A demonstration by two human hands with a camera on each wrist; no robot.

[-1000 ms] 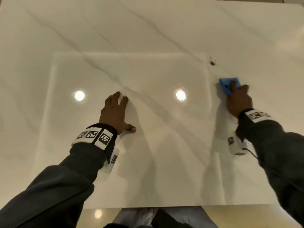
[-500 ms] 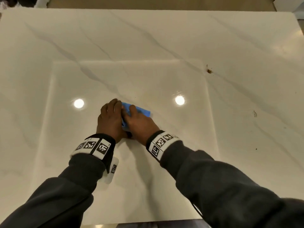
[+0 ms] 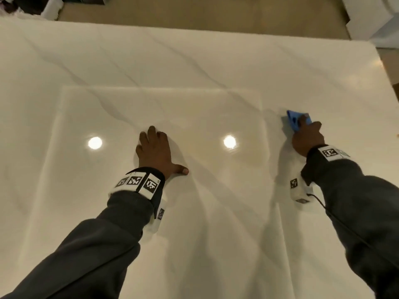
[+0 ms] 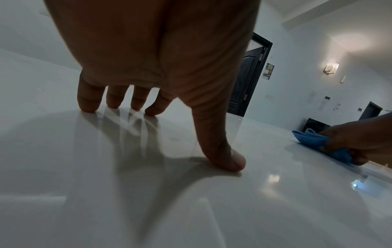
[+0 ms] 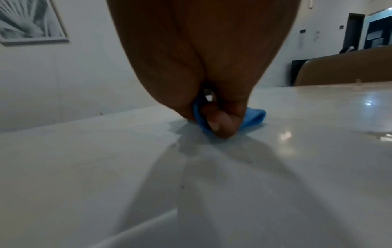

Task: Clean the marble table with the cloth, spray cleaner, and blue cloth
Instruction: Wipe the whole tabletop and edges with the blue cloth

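The white marble table with grey veins fills the head view. My left hand lies flat on it near the middle, fingers straight and thumb spread, the fingertips touching the surface. My right hand is at the right, its fingers curled round a bunched blue cloth pressed on the marble. The blue cloth sticks out past my curled fingers in the right wrist view, and the same blue cloth shows at the right edge of the left wrist view. No spray cleaner or other cloth is in view.
The table's far edge meets a tan floor. White blocks stand past the far right corner. Two ceiling lights reflect as bright spots on the marble. A small brown speck lies at the right edge.
My right hand has swept the blue cloth from beside the left hand out to the right, having earlier swept it in from the right. The left hand has stayed flat in place.
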